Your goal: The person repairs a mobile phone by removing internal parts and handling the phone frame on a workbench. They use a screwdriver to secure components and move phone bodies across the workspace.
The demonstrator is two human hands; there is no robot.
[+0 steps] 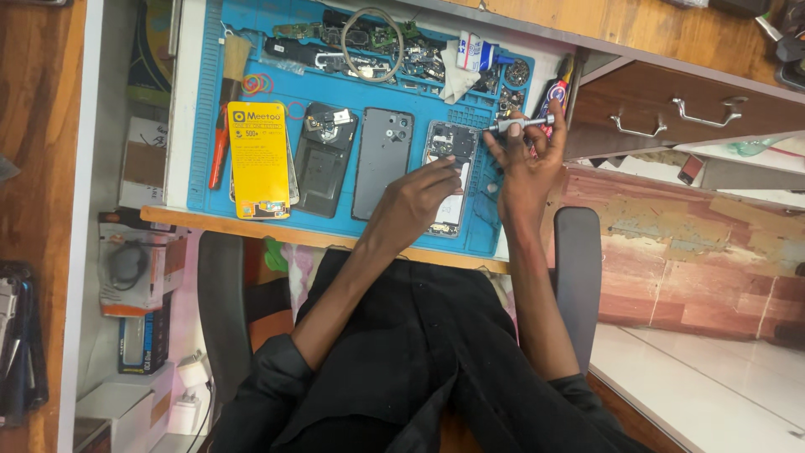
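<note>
— What's under the hands there?

— An opened smartphone with its back off, circuit parts showing (450, 172), lying flat on the blue rubber work mat (335, 220). The left hand (417, 201) rests on it, fingertips (449, 168) pressing its middle, grip flat and closed down on the phone rather than wrapped round it.

— And the other?

— The right hand (528, 172) sits at the phone's three o'clock edge, its grip pinched shut around a small silver metal screwdriver (520, 125), held level, tip pointing toward nine o'clock, just above the phone's top corner.

— What lies beside it?

— At nine o'clock of the open phone, a grey phone back with a camera cluster (382, 164); further that way a dark phone shell with loose parts on it (323, 159), then a yellow rectangular card package (259, 159). At the mat's far nine o'clock edge a red-handled brush (228, 101).

— Toward twelve?

— Loose circuit boards (411, 54), a grey wire ring (372, 44), a white tube (478, 52).

— And the table?

— The wooden table (319, 236) carries the mat; metal-handled brown drawers (671, 113) stand at two o'clock.
</note>
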